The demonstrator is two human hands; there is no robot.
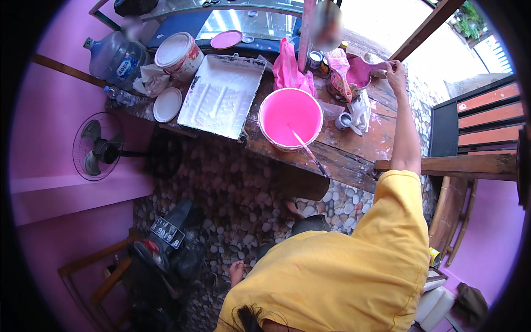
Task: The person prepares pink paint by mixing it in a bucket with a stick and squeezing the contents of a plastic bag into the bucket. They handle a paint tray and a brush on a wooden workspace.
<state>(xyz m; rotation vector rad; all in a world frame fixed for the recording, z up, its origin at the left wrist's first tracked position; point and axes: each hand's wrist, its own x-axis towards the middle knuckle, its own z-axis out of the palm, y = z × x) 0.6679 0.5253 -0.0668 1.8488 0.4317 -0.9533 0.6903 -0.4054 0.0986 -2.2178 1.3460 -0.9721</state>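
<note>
My right hand [395,77] stretches to the far right of the table. Its fingers are closed on the narrow end of a dipper-like container [360,72] coated in pink paint. A wide paintbrush [338,67] with pink bristles leans against that container. Nearer to me stands a bucket of bright pink paint [285,113], with a thin pink-smeared stick [307,149] resting over its rim. Down by my body, my left hand [237,271] hangs away from the table, fingers curled, with nothing visible in them.
A white paint tray [221,94], a lidded bucket [180,55] and a large water bottle [116,61] stand to the left. A pink plastic bag [289,69] and a small open can [344,120] flank the paint bucket. A fan [98,146] and a motorcycle [168,238] are at the left.
</note>
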